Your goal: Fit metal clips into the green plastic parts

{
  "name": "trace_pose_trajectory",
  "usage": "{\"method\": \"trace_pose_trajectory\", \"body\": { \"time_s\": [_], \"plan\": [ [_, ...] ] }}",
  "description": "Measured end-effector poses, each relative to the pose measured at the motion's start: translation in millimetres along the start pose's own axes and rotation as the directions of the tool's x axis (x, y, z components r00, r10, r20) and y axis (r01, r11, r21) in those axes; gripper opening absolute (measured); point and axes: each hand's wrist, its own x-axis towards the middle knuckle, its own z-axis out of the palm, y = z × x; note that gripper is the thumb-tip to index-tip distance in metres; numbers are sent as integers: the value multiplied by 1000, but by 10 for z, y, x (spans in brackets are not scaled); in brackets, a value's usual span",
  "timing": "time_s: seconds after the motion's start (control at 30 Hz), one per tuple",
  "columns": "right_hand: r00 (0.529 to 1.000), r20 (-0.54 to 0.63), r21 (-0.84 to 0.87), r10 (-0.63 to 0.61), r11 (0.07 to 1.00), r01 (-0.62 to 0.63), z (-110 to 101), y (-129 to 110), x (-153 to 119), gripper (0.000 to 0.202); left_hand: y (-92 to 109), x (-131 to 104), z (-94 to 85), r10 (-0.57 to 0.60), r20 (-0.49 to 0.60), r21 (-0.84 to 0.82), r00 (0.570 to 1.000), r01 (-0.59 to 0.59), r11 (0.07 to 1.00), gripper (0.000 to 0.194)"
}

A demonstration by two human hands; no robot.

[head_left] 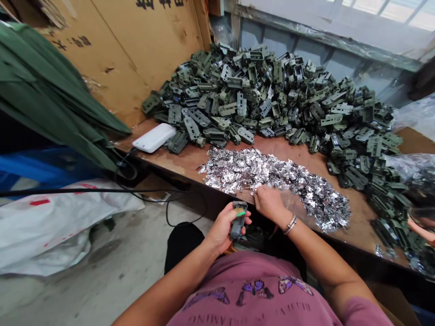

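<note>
Cardboard sheets (136, 50) lean against the far wall behind a brown desk (176, 160), and a window runs along the far right. A big heap of grey-green housings (272, 95) fills the far side of the desk and curls round to the right. Nearer lies a flat spread of small shiny clips (272, 179). A white power bank (154, 137) sits at the left end, its cable hanging toward the floor, where a white sack (50, 222) lies under folded green cloth (50, 90).

The left hand (224, 226) holds one housing (238, 220) upright just off the near desk edge, fingers (245, 221) wrapped and clamped round its lower part; a green bit shows near the top of the piece. The right hand (270, 202) rests on the near edge of the clips, fingers curled down into them. Whether they have pinched a clip cannot be told, since the tips are hidden. A bracelet (290, 224) sits on that wrist.

The step in hand looks like picking a single clip to fit into the held housing. That next move would call for separating one clip from the tangle, turning it the right way round, and bringing it to the top of the housing while the left hand keeps the piece steady.

At the far right edge another person's hand (421, 228) shows, well apart.
</note>
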Motion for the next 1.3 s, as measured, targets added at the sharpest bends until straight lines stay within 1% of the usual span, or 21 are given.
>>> {"method": "trace_pose_trajectory", "body": {
  "time_s": [0.03,0.1,0.17,0.2,0.23,0.27,0.3,0.33,0.37,0.43,0.53,0.73,0.83,0.9,0.97,1.03,1.1,1.13,1.17,1.23,1.3],
  "plan": [
    [1000,-21,54,-7,998,9,1,19,-43,14,-11,1,-3,11,-15,36,1000,-10,999,25],
    [997,-69,248,-14,968,31,3,36,-172,11,-42,-3,-2,17,-18,93,1000,-16,996,29],
    [991,-133,497,-7,865,72,7,12,-325,10,-79,-6,10,24,24,125,999,-27,992,37],
    [985,-174,594,-1,798,106,9,-15,-399,8,-99,-4,19,39,57,138,998,-46,989,39],
    [974,-226,652,1,744,150,10,-49,-464,7,-119,1,28,63,89,155,994,-77,985,38],
    [959,-285,670,-5,715,203,10,-85,-518,6,-140,9,33,96,119,178,988,-116,977,37],
    [938,-346,655,-23,710,259,8,-120,-558,5,-161,20,34,132,143,211,981,-161,964,35],
    [915,-400,620,-53,720,313,5,-151,-586,1,-182,33,31,167,159,255,973,-204,945,33],
    [893,-443,580,-85,732,357,2,-176,-602,3,-203,45,22,200,170,308,965,-245,919,32],
    [861,-492,525,-126,746,409,1,-210,-612,8,-238,61,-3,264,179,428,948,-316,847,28],
    [840,-527,487,-128,764,422,40,-229,-616,10,-268,47,-34,334,173,578,926,-370,727,24],
    [816,-555,398,-159,811,429,205,-245,-698,17,-296,-37,-28,403,150,769,903,-363,527,20],
    [807,-548,307,-219,845,438,241,-267,-767,22,-319,-76,-29,400,176,835,899,-352,423,22],
    [807,-522,248,-277,856,454,229,-281,-810,24,-327,-113,-36,371,202,867,906,-342,362,25],
    [807,-492,241,-327,840,487,190,-279,-841,26,-318,-155,-47,328,233,886,915,-339,316,26],
    [817,-467,327,-338,793,515,139,-257,-862,24,-287,-190,-62,309,275,883,910,-367,293,28],
    [847,-448,466,-286,734,494,95,-216,-886,22,-242,-209,-86,334,331,860,883,-428,279,33],
    [871,-435,535,-229,712,455,85,-193,-905,22,-218,-212,-104,357,359,846,862,-462,265,33],
    [894,-420,594,-155,698,401,86,-171,-929,24,-195,-214,-125,383,381,836,841,-491,246,27],
    [926,-376,677,-6,681,280,124,-135,-996,24,-155,-219,-176,432,396,831,811,-516,207,12],
    [947,-313,721,71,667,188,200,-115,-1081,19,-125,-234,-225,479,375,835,794,-514,198,20]
  ]
}}
